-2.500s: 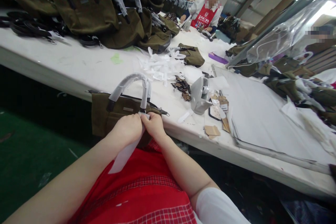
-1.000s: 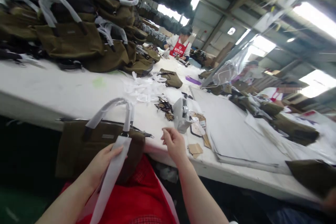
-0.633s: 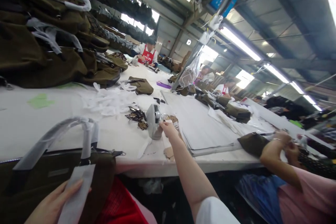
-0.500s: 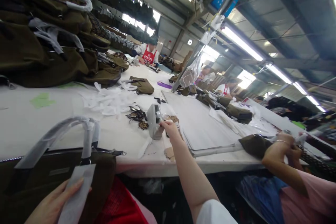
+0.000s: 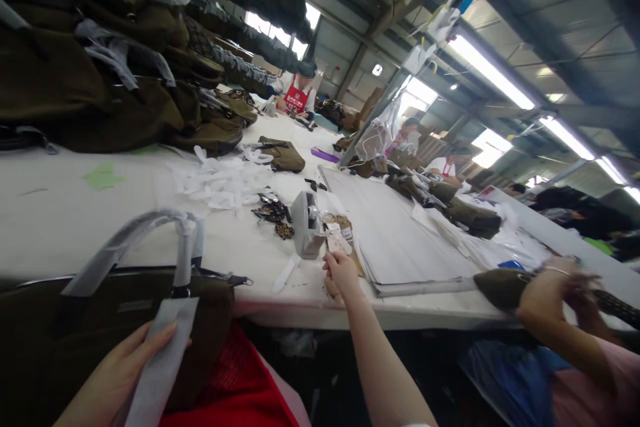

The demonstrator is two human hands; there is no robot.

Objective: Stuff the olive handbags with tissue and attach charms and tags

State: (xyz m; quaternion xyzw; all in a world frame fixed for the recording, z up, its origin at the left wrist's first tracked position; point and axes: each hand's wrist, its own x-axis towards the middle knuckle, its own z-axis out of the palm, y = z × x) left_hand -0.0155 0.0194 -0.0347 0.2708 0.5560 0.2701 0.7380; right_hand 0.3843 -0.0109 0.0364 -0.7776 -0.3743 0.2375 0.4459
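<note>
A dark olive bag (image 5: 210,320) with wrapped handles (image 5: 120,240) lies at the lower left. My left hand (image 5: 135,360) grips a pale wrapped strap (image 5: 173,340) hanging below a handle, thumb on top. My right hand (image 5: 341,273) is closed just right of and below a grey tape dispenser (image 5: 306,230); its fingertips are pinched, and what they hold is too small to make out. Tan and white tags (image 5: 340,233) lie beyond those fingers. Left of the dispenser are black and leopard-print pieces (image 5: 273,208).
White strips (image 5: 220,180) lie heaped mid-table. Olive bags (image 5: 135,107) are piled at the back left. A large white sheet stack (image 5: 400,233) lies right of the dispenser. A co-worker's hands (image 5: 565,287) work at the right edge, near an olive bag (image 5: 500,287).
My right hand has come away from the tape dispenser toward me, its fingers now below the tags. My left hand keeps its hold on the strap. The whole view has shifted slightly.
</note>
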